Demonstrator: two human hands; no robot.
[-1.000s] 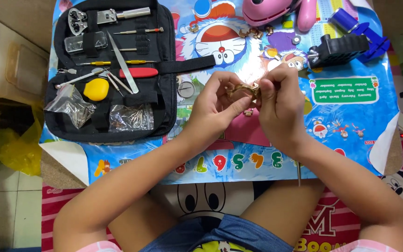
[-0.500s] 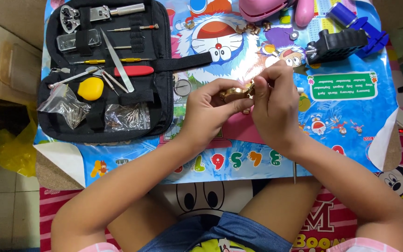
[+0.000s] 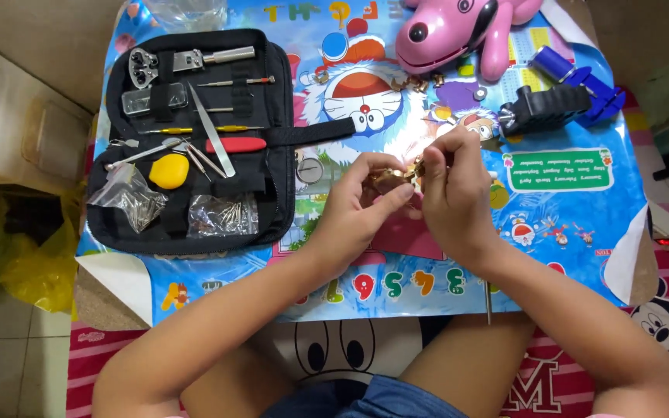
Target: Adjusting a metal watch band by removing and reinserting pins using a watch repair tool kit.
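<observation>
Head view, looking down on a low desk (image 3: pixel 110 298) covered with a bright cartoon mat (image 3: pixel 567 224). Left hand (image 3: pixel 354 205): fingers curled, thumb and fingertips pinching a small gold-coloured metal piece (image 3: pixel 391 179), possibly a watch band, though it is too small and too covered to tell. Right hand (image 3: pixel 452 193): closed over the same piece from the other side, fingertips pinching its upper end; the two hands touch at the piece. The piece sits just above the mat, near its middle, between the two hands. Left of the hands: an open black tool case (image 3: pixel 195 139) lying flat, holding a case-opener wrench (image 3: pixel 187 60) at top, thin screwdrivers (image 3: pixel 238 81), steel tweezers (image 3: pixel 210 130) set aslant, a red-handled tool (image 3: pixel 235 145), a yellow rubber ball (image 3: pixel 169 170), and two clear bags of small metal parts (image 3: pixel 222 215). Just beside the case's right edge: a round metal disc (image 3: pixel 309 169) lying on the mat, near the left hand. Far edge of the desk: a pink toy dog (image 3: pixel 458 31), with small gold-coloured links (image 3: pixel 412 83) scattered below its snout. Right of the dog: a black ridged holder block (image 3: pixel 543 108) and a blue plastic tool (image 3: pixel 574 73), touching or nearly so. Floor to the left: a yellow plastic bag (image 3: pixel 36 271). Under the desk: the person's crossed legs (image 3: pixel 466 364) on a red striped mat (image 3: pixel 660 340).
</observation>
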